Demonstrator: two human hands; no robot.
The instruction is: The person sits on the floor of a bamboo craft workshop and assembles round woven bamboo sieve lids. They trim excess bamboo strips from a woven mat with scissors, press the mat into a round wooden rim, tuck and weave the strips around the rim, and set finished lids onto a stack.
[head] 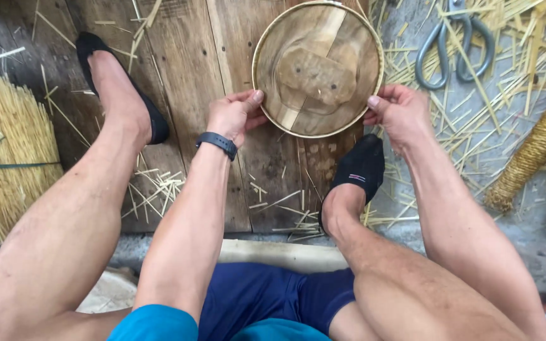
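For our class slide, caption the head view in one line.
Both hands, left hand and right hand, grip a round wooden disc above scattered straw.

Round wooden disc with pale bamboo rim (318, 68) at 12 o'clock, on brown plank board (184, 76); left hand (234, 115) touching its rim at 8 o'clock, right hand (399, 113) at 4 o'clock; grey metal shears (453, 44) at 2 o'clock among loose straw; tied yellow straw bundle (4, 151) at 9 o'clock; coiled straw rope (535, 148) at 3 o'clock.

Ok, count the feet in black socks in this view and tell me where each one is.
2. One black-socked foot rests on the wooden boards at upper left. The other foot sits lower, just under the round wooden disc, between the left hand and right hand. None look hidden.
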